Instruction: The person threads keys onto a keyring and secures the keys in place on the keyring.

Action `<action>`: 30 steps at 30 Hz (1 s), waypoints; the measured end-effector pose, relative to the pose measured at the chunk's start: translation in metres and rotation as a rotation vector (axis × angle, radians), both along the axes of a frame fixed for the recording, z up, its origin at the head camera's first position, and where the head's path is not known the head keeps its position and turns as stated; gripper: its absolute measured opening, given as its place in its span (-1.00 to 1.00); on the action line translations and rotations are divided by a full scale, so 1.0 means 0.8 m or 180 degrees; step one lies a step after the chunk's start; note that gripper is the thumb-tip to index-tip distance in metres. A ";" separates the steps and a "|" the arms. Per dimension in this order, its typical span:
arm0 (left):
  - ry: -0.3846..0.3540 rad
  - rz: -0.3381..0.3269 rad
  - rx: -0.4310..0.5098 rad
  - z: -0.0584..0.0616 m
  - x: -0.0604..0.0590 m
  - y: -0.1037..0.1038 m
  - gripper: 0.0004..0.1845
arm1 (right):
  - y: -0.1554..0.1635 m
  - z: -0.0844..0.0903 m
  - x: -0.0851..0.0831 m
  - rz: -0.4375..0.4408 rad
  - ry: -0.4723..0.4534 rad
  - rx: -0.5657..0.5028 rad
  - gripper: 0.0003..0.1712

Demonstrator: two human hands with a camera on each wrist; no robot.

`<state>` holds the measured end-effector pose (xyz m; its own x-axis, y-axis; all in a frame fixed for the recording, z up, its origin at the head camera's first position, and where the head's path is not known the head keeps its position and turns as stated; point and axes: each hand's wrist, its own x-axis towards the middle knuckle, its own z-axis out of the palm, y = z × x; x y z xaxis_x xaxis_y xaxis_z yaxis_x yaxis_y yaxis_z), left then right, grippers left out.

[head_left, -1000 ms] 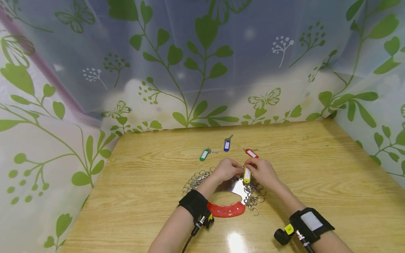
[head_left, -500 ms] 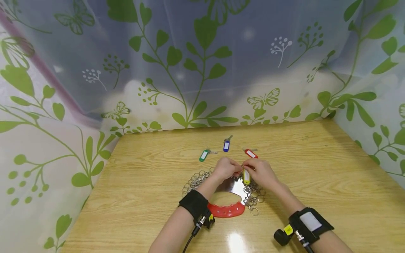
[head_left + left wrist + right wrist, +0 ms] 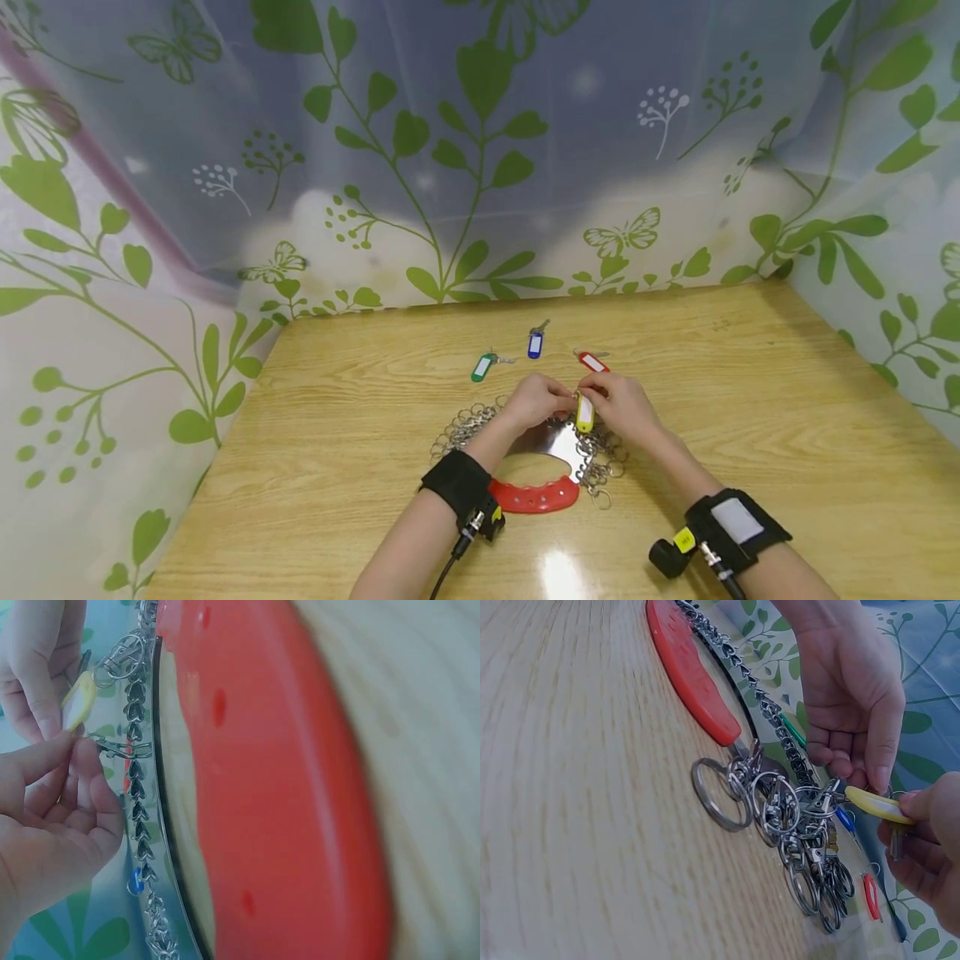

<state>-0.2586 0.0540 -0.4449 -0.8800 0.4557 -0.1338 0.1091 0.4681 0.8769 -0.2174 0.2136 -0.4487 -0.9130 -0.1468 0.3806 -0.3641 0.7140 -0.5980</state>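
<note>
A large key carrier [image 3: 536, 497] lies on the table, with a red handle and a curved steel plate. Many snap hooks with split rings [image 3: 776, 810] hang along its notched edge. At the far edge, my left hand [image 3: 537, 402] pinches the ring end of a snap hook [image 3: 112, 748] between thumb and forefinger. Right against those fingertips, my right hand [image 3: 621, 407] grips a yellow key tag [image 3: 585, 414]. A key [image 3: 897, 840] hangs below this tag, beside the right fingers. The small ring joining tag and hook is mostly hidden by the fingertips.
Beyond the hands lie a green key tag [image 3: 483, 367], a blue key tag [image 3: 535, 346] and a red key tag [image 3: 593, 362], each with a key. A leaf-patterned curtain [image 3: 480, 208] surrounds the wooden table [image 3: 337, 467] at the back and sides.
Both hands stay at the same place on the carrier. The yellow tag tilts and shifts slightly between the fingers. The other tags lie as before.
</note>
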 end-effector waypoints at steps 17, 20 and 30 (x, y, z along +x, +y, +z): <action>-0.0103 0.0415 0.0086 0.007 0.004 0.002 -0.85 | -0.006 0.000 0.004 -0.0015 0.0109 0.0018 -0.95; -0.0114 0.0450 0.0094 0.007 0.005 0.004 -0.86 | -0.006 -0.001 0.005 -0.0035 0.0103 0.0006 -0.95; -0.0134 0.0497 0.0109 0.008 0.005 0.006 -0.86 | -0.008 0.000 0.005 -0.0047 0.0115 0.0036 -0.95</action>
